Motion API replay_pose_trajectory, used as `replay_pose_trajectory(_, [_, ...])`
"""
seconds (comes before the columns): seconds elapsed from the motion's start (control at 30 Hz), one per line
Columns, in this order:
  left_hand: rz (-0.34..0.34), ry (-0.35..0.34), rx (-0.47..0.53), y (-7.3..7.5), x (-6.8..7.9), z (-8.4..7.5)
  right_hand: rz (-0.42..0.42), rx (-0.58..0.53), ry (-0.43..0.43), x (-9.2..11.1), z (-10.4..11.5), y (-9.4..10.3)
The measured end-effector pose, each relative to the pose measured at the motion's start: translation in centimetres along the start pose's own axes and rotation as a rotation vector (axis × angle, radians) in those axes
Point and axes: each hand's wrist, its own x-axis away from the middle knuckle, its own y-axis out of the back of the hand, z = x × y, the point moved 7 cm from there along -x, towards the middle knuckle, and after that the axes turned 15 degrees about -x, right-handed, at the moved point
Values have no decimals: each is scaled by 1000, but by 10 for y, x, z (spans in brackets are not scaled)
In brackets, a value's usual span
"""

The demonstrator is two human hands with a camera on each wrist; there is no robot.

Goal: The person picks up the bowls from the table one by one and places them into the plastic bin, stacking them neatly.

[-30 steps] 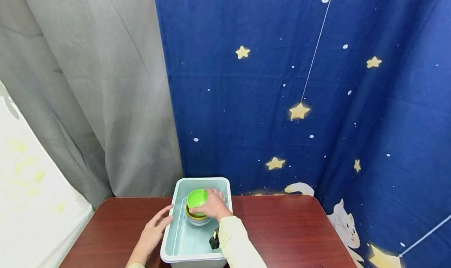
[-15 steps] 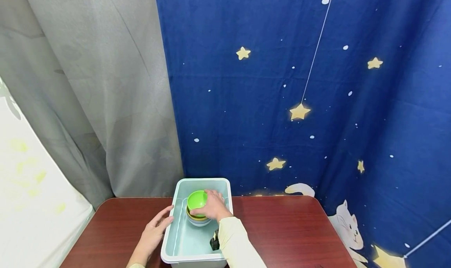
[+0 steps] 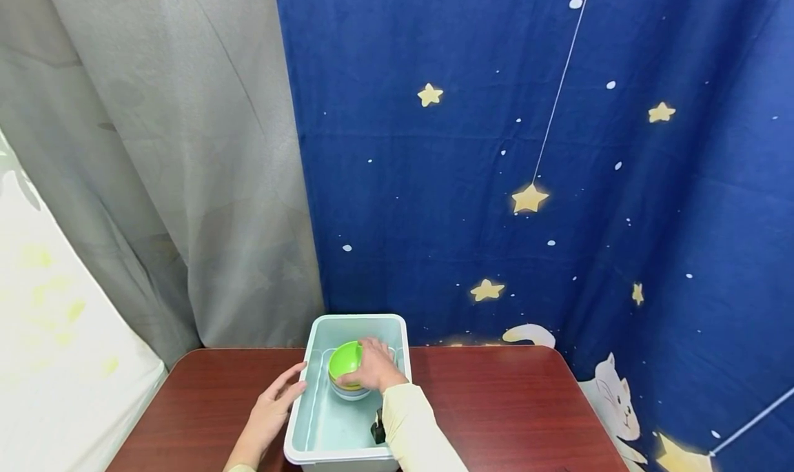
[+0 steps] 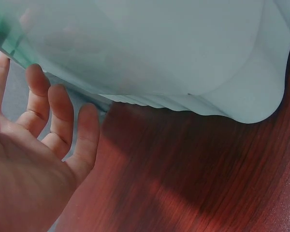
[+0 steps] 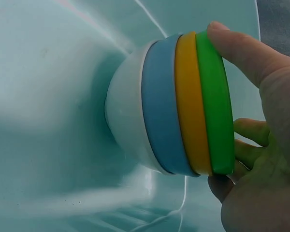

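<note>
A green bowl (image 3: pixel 344 362) sits at the top of a nested stack inside a pale aqua plastic bin (image 3: pixel 296 417). Beneath it come a yellow-orange bowl (image 5: pixel 189 101), a blue bowl (image 5: pixel 163 104) and a white bowl (image 5: pixel 128 108), the last resting on the bin's floor. My right hand (image 3: pixel 375 367) holds the green bowl by its rim, thumb on one side and fingers on the other. Outside the bin, along its left wall, my left hand (image 3: pixel 268 413) has spread, slightly bent fingers; its fingertips are at the wall, and whether they press on it I cannot tell.
The bin stands on a reddish-brown wooden table (image 3: pixel 496 403). A small black object (image 3: pixel 378 427) shows beside my right sleeve (image 3: pixel 418 427), partly hidden by it. Behind the table hang a grey curtain (image 3: pixel 242 182) and a blue star-patterned curtain (image 3: pixel 434 182).
The green bowl has come down with my right hand and now sits deeper in the yellow-orange one. My left hand has stayed at the bin's side.
</note>
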Motion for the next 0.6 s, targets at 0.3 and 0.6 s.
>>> replay_pose_trajectory(0.3, [12,10,10,0,-1,0,54,-80,-2,1,1,-2])
replay_pose_trajectory(0.6, [39,14,50,-3,0,0,86,-121,-28,1,-5,-6])
